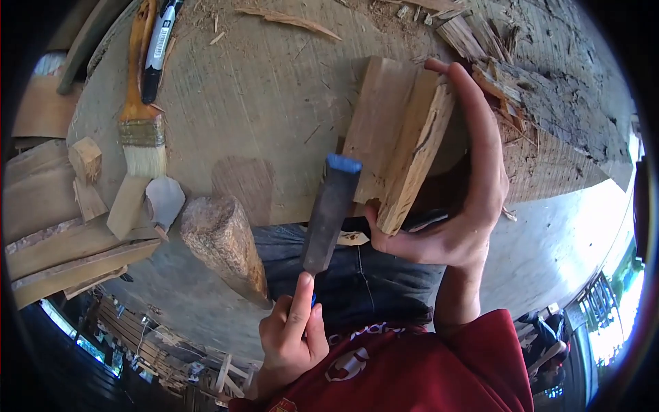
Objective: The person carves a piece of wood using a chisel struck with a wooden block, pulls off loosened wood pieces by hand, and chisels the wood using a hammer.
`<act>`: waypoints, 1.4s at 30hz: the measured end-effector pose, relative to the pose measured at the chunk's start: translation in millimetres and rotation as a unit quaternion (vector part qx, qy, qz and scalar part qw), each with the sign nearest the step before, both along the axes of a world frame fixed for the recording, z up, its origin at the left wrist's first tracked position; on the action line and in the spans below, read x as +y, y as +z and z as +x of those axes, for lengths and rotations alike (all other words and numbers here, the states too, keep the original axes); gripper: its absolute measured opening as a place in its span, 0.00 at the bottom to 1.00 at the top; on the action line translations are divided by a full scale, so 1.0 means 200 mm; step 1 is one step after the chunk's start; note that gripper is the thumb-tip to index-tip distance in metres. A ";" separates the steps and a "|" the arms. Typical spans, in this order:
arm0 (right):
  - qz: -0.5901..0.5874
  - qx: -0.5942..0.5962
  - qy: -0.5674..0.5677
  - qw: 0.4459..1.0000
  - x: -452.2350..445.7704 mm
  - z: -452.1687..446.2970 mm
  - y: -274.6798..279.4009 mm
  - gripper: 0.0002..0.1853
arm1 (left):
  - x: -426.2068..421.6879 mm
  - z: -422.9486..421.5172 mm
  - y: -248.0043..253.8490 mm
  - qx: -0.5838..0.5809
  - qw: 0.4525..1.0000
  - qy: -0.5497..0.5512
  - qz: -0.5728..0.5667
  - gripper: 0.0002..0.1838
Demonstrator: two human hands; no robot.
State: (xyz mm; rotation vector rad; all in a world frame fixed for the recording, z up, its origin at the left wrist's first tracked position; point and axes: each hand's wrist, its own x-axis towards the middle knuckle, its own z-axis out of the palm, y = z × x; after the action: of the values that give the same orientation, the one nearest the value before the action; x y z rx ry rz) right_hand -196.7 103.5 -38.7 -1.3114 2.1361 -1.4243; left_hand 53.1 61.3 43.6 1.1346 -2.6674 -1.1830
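My left hand [294, 336] is closed round the handle of a wide chisel [328, 220], with the index finger stretched along its blade. The blade points away from me, and its flat end shows blue. The handle is mostly hidden in my fist. My right hand [461, 230] grips a wooden block [401, 141] by its ends, thumb at the near end and fingers at the far one. The chisel's tip is beside the block's left side; I cannot tell whether they touch. A thick, rounded wooden piece [226, 240] with a rough end stands left of the chisel.
A paintbrush [142, 127] and a marker [159, 48] lie at the upper left of the wooden work surface [274, 89]. Wood offcuts [68, 240] are stacked at the left. Splintered wood [508, 89] and shavings lie at the upper right. Another person [546, 347] is at the lower right.
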 end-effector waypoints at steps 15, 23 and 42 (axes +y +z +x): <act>-0.111 -0.082 0.074 0.988 0.00 -0.06 0.08 0.59 | 0.02 -0.03 -0.07 0.024 1.000 0.007 -0.016 0.26; -0.116 -0.212 -0.004 0.970 -0.29 -0.15 0.11 0.08 | 0.05 -0.03 -0.15 0.079 0.996 0.019 -0.032 0.27; -0.201 -0.249 0.000 0.948 -0.30 -0.02 0.02 0.15 | 0.18 0.03 -0.20 0.107 0.994 0.011 -0.033 0.27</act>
State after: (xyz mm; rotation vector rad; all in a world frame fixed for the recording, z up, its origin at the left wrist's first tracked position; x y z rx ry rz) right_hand -201.3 43.5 -34.0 -0.9187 1.5700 -2.0079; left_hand 59.8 96.8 4.5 0.9646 -2.5074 -1.1317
